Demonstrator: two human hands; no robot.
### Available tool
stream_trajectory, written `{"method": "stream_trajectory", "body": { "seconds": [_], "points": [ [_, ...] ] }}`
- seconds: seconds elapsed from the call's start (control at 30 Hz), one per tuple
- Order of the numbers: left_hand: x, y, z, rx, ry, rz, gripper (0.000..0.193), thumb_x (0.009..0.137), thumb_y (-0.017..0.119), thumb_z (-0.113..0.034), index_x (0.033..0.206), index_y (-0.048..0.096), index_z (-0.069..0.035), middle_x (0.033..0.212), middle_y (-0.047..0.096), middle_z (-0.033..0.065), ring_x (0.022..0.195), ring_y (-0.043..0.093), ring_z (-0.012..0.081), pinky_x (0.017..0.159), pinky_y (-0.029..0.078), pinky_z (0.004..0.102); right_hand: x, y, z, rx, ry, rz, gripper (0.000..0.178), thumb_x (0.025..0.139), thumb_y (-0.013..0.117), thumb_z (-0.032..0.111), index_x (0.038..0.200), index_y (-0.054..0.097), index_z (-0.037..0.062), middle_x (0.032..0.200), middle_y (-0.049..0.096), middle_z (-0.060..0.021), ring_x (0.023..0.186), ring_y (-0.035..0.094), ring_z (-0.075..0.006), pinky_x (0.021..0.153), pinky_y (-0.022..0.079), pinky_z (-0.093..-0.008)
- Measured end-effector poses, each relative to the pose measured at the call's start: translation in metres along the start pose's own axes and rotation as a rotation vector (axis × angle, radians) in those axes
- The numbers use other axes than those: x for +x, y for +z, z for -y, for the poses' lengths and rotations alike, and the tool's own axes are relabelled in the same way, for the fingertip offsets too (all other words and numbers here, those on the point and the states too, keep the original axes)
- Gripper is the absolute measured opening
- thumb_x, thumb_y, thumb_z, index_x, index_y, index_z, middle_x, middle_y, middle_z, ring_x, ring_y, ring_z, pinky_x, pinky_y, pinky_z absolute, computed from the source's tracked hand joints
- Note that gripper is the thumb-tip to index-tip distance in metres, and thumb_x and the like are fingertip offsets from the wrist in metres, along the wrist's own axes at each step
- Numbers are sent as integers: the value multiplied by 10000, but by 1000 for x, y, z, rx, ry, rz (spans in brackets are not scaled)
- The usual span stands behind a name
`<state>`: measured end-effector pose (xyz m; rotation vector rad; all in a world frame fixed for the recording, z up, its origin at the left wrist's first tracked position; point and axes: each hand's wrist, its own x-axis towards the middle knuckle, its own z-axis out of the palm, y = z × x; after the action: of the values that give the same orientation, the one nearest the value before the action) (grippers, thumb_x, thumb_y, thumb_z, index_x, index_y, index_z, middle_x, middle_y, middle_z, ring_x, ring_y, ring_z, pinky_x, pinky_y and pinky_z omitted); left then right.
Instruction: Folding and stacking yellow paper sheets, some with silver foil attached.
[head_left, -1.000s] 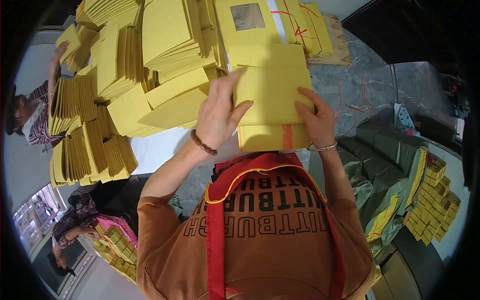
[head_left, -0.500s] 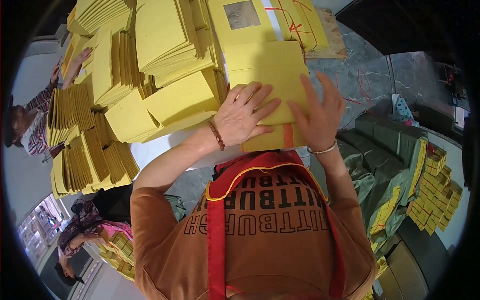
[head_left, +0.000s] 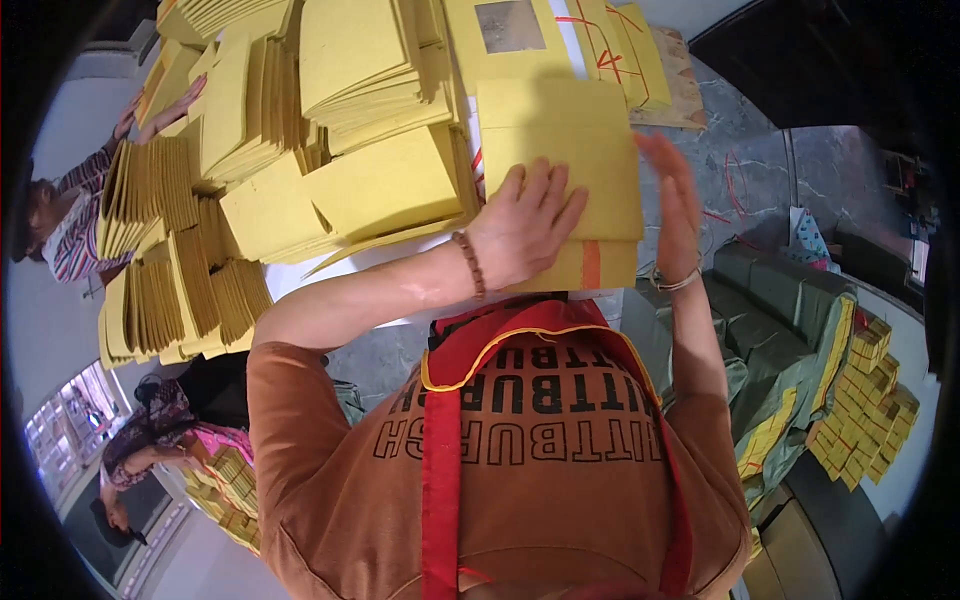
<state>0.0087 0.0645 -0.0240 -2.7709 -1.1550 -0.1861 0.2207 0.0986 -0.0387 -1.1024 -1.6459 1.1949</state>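
In front of me lies folded yellow paper (head_left: pixel 560 125), with a crease across its upper part. A short orange-red strip (head_left: pixel 591 265) shows on the yellow layer below its lower edge. My left hand (head_left: pixel 528 222) rests on its lower left part, palm down with the fingers stretched out and slightly apart. Just off its right edge is my right hand (head_left: pixel 675 205), held edge-on with straight fingers and somewhat blurred. Nothing shows in the right hand. How many sheets lie under my left palm cannot be seen.
Piles of folded yellow paper (head_left: pixel 380 185) crowd the table to the left. Red-tied yellow bundles (head_left: pixel 635 60) lie beyond. Grey-green wrapped packages (head_left: pixel 765 310) and stacked yellow bundles (head_left: pixel 865 400) stand at right. Another person's hands (head_left: pixel 180 105) reach over the far-left piles; another person (head_left: pixel 150 450) bends lower left.
My right hand has moved off the paper to just beyond its right edge. My left hand has shifted slightly right and lies flatter on the paper. The whole view has shifted a little.
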Motion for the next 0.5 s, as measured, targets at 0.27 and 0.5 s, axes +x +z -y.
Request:
{"method": "stream_trajectory", "body": {
  "seconds": [0.27, 0.5],
  "points": [
    [12, 2, 14, -180, -118, -3, 355, 746, 528, -127, 1086, 512, -26, 954, 582, 93, 889, 580, 232, 666, 495, 301, -41, 66, 90, 433, 138, 961, 251, 906, 443, 140, 1020, 593, -25, 1023, 587, -154, 985, 549, -273, 874, 414, -341],
    [15, -15, 38, -486, -51, -59, 223, 792, 520, -107, 1003, 539, -40, 886, 629, 132, 824, 618, 312, 672, 501, 414, -46, 188, 44, -496, -383, 460, 314, 866, 497, 158, 1141, 569, 26, 1167, 525, -184, 1172, 422, -354, 1008, 301, -425]
  ]
}}
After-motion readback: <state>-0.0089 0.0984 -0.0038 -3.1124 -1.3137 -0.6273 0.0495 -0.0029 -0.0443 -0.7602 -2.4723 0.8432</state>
